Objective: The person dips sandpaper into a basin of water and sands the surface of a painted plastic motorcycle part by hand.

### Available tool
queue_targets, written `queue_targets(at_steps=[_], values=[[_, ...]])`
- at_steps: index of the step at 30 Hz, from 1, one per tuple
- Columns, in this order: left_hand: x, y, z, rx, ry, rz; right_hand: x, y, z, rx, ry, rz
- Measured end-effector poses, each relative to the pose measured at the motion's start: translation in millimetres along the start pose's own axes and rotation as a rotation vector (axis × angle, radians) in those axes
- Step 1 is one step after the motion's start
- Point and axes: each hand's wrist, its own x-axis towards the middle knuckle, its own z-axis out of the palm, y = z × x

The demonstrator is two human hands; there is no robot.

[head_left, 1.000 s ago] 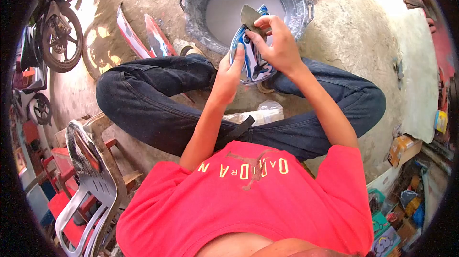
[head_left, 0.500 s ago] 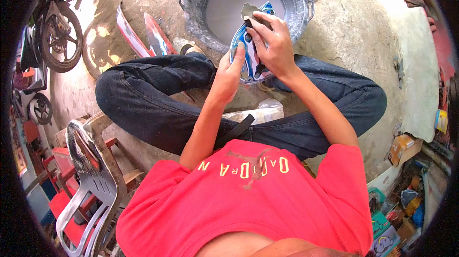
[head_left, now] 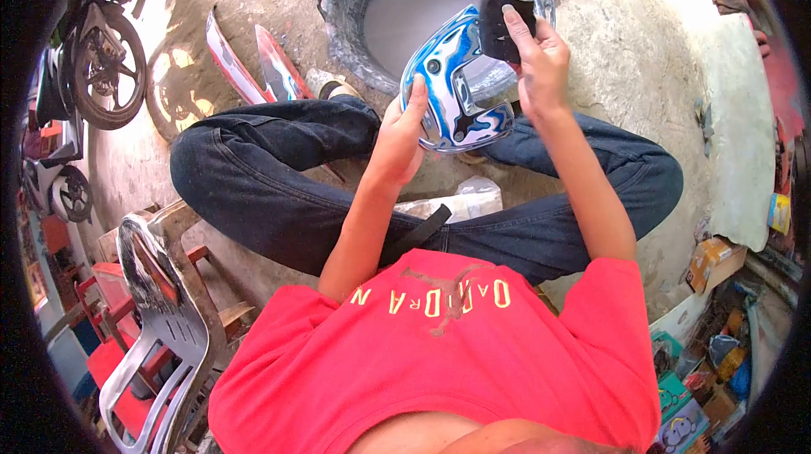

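My left hand (head_left: 404,135) grips the left edge of a curved, C-shaped panel (head_left: 445,74) with a blue, white and dark swirled surface, thumb on its face. The panel is tilted over the near rim of a black tub (head_left: 351,53) of cloudy whitish water (head_left: 405,19). Between the thumb and fingers of my right hand (head_left: 543,61) is a black sheet of sandpaper (head_left: 498,27), held flat at the panel's upper right end. Whether the sheet touches the panel I cannot tell.
Two red-and-white panels (head_left: 274,65) lie on the concrete floor left of the tub. A motorbike wheel (head_left: 110,65) is at far left, a metal chair-like frame (head_left: 169,310) at lower left. A cardboard box (head_left: 716,264) and clutter line the right. A wrapped package (head_left: 473,198) lies between my legs.
My right hand has moved right, off the panel's middle. The sandpaper, bunched with its greyish side showing before, now shows its black face. More of the panel is visible.
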Motion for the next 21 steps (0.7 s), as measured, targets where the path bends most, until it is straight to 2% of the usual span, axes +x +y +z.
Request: queue_targets(at_steps=[1, 5, 8, 9, 12, 14, 16, 18, 21], values=[[-0.9, 1.3, 1.9, -0.031, 0.007, -0.008, 6.6, -0.2, -7.0, -0.009, -0.026, -0.062], [-0.6, 0.8, -1.8, -0.025, -0.026, -0.033, 12.1, -12.7, -9.5, -0.530, -0.062, -0.377], [-1.5, 0.2, 6.5, -0.049, -0.006, -0.032, 3.6, 0.8, 1.6, -0.624, -0.176, -0.492], [-2.3, 1.1, 7.3, -0.045, -0.015, -0.034, -5.9, 2.8, 3.9, -0.692, -0.238, -0.379], [-0.9, -2.1, -1.1, -0.020, 0.026, 0.000, -23.6, 26.5, 8.7, -1.096, -0.493, -0.785], [-0.2, -5.5, -6.1, 0.002, 0.050, 0.033, -34.9, 31.8, 10.3, -1.037, -0.685, -0.791], [-2.9, -0.6, -4.7, 0.034, 0.048, 0.052, -11.5, 34.1, -0.4, -1.107, -0.669, -0.844], [-7.6, 4.2, 1.8, 0.094, 0.050, 0.059, 17.7, 28.9, -14.4, -1.083, -0.495, -0.682], [-7.3, 1.0, -0.8, 0.204, 0.075, 0.117, -1.0, 30.0, -8.4, -1.044, -0.701, -0.804]])
